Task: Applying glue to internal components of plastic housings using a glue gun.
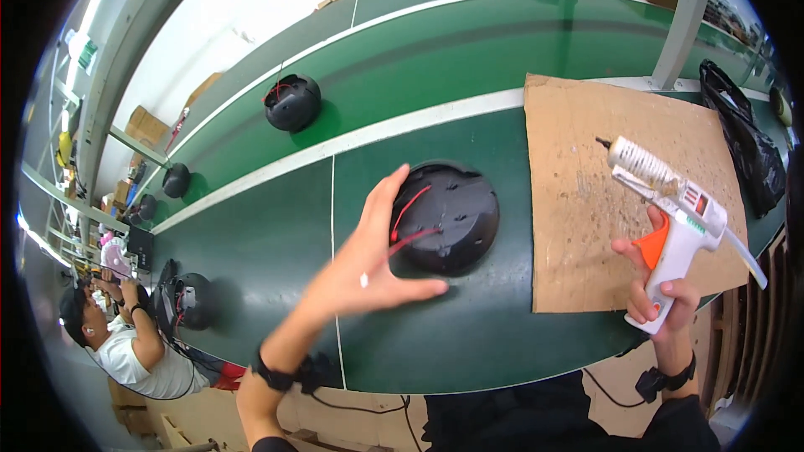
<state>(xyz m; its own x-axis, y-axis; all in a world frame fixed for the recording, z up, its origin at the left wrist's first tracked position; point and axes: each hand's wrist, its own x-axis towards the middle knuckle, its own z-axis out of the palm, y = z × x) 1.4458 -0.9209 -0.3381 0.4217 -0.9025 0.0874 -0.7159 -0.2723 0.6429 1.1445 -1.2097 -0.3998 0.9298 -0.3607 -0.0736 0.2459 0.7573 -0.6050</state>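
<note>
A round black plastic housing (459,222) with red wires lies on the dark green workbench in front of me. My left hand (368,264) reaches around its left side, fingers and thumb spread wide apart. Whether the fingertips touch the housing I cannot tell. In my right hand (662,293) is a white hot glue gun (688,238) with an orange trigger, its fingers wrapped round the handle. The gun's dark nozzle points up and left above a stained cardboard sheet (578,226). A glue stick (748,259) sticks out of the gun's rear.
Beyond a pale rail runs a green conveyor belt (469,42) carrying more black housings (293,103). A black plastic bag (745,142) lies right of the cardboard, near a metal post (682,21). At far left another person (138,343) sits by a housing (197,301) on the bench.
</note>
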